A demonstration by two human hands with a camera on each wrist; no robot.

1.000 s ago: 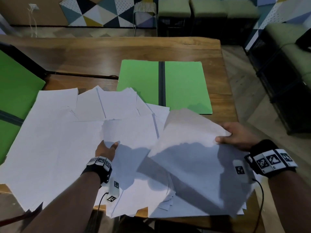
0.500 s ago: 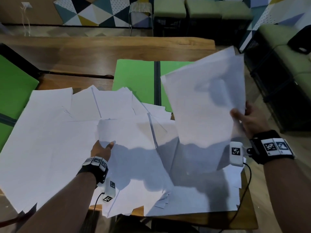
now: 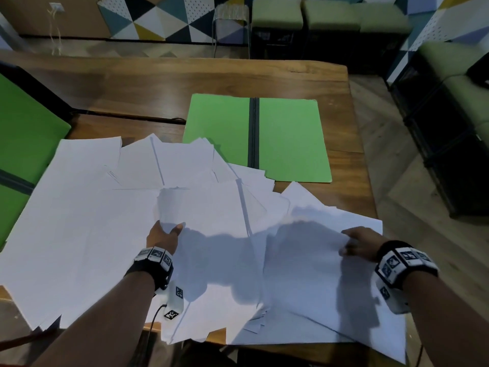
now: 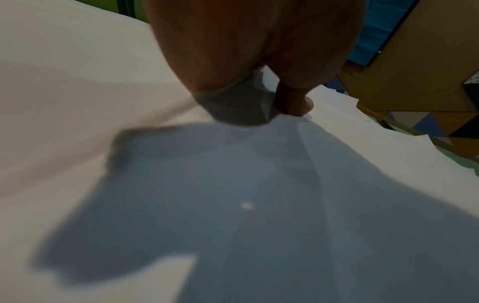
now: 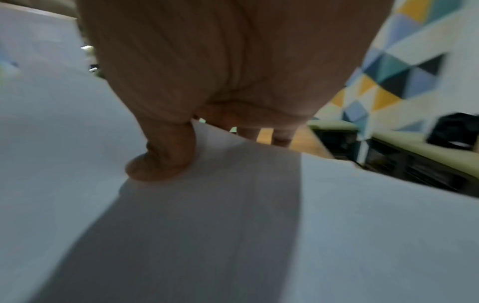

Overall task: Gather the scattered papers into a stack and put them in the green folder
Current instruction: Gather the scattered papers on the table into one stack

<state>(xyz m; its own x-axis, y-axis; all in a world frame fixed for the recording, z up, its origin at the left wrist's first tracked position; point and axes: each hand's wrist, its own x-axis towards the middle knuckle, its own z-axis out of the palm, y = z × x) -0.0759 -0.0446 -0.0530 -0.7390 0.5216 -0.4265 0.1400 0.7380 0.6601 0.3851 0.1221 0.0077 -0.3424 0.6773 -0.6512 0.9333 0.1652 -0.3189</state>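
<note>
Partly, the left hand [image 3: 164,238] was hidden: its fingers were tucked under the edge of a white sheet [image 3: 206,207], only the thumb and the back of the hand being seen from the head view. In the left wrist view the thumb [image 4: 294,102] was seen pressed onto the paper with the sheet's edge curling beneath the palm, so that sheet was pinched between thumb and fingers. The right hand [image 3: 361,245] was blurred in the head view; from the right wrist view its thumb [image 5: 160,162] was seen lying on top of a large sheet [image 3: 317,274] with the fingers passing beneath the sheet's far edge, so that sheet was gripped as well. How many sheets were caught in either grasp could not be told.

White papers [image 3: 87,207] were spread in an overlapping fan over the near part of the wooden table [image 3: 185,83], several corners overhanging the near edge. The green folder [image 3: 264,139] was laid open and flat beyond the papers, well ahead of both hands and between them, its near left corner covered by the papers. A second green folder [image 3: 23,133] was cut off by the left edge of the picture. Green upholstered stools [image 3: 330,15] were visible past the table.
</note>
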